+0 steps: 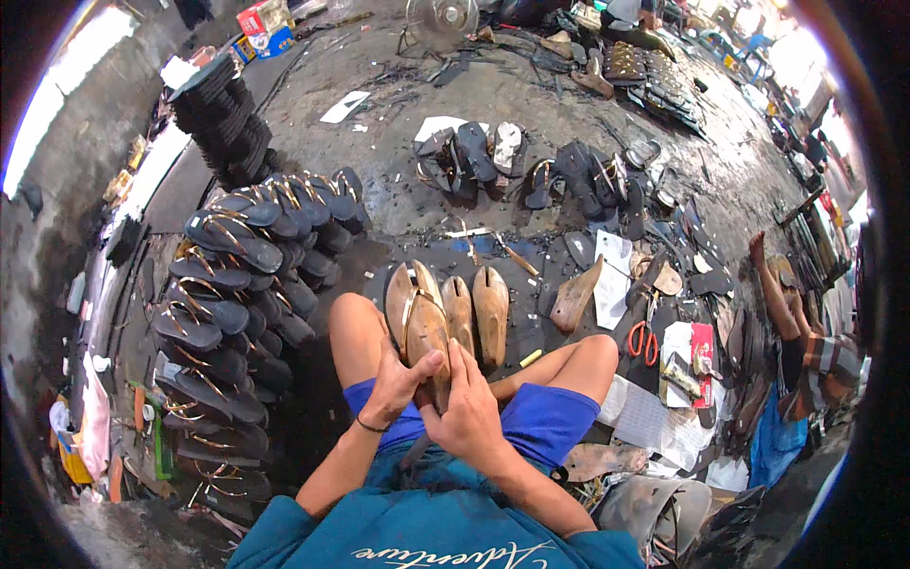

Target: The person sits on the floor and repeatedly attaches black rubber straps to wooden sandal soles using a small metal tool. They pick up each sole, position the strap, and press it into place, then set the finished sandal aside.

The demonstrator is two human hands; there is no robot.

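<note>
To the person's left, dark thong sandals (204, 332) with gold-coloured straps are piled in overlapping rows, and behind them rises a tall stack of black soles (223, 119). Ahead on the grimy floor (379, 152), a group of dark footwear (476, 154) lies on and beside white paper, with another dark group (580, 180) to its right. A fan (442, 21) stands at the far side, near the top edge.

On the right, a loose wooden shoe last (576, 298) rests tilted next to a white sheet (612, 275). Orange-handled scissors (644, 343) lie nearer, left of a red-and-white box (701, 356), and a yellow-green stick (531, 358) sits by the person's right shin. A pale bucket (656, 512) is at the lower right; beyond, another person's bare leg (777, 296) shows near the rim.

The strapped shoe last (428, 332) is between the person's bent knees, toe pointing away, with a gold-coloured strap (409, 311) over its toe half. Two bare wooden lasts (490, 318) stand side by side just to its right, close to the right fingers.

The left hand (398, 384) is curled around the left side of the strapped last, thumb across its top, the other fingers mostly hidden. The right hand (471, 417) closes narrowly on the heel end from the right, fingers together along that side.
</note>
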